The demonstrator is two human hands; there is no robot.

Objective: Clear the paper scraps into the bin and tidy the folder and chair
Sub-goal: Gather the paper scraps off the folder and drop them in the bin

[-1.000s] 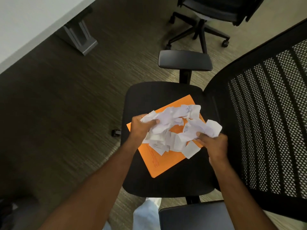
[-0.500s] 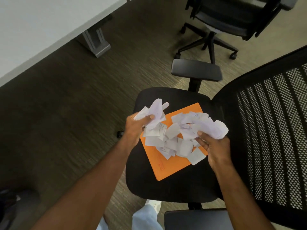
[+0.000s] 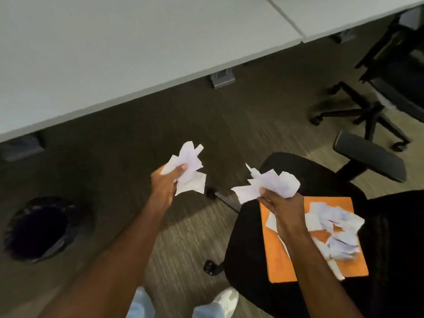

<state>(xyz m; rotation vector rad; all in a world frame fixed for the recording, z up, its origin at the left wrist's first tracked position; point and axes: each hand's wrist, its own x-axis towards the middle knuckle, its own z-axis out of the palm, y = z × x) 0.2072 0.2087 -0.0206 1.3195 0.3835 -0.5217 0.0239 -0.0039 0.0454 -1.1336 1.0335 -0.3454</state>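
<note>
My left hand grips a bunch of white paper scraps above the carpet, left of the chair. My right hand grips a second bunch of scraps over the left edge of the black chair seat. An orange folder lies on the seat. More loose scraps are piled on the folder's right half. A round black bin with a dark liner stands on the floor at the far left, apart from both hands.
A long white desk runs across the top, with grey feet on the carpet. A second black office chair stands at the upper right. The near chair's armrest juts out at right. My white shoes show at the bottom.
Both hands lifted off the folder with handfuls of scraps and moved left, away from the seat. The view swung left, bringing the bin and more desk into sight.
</note>
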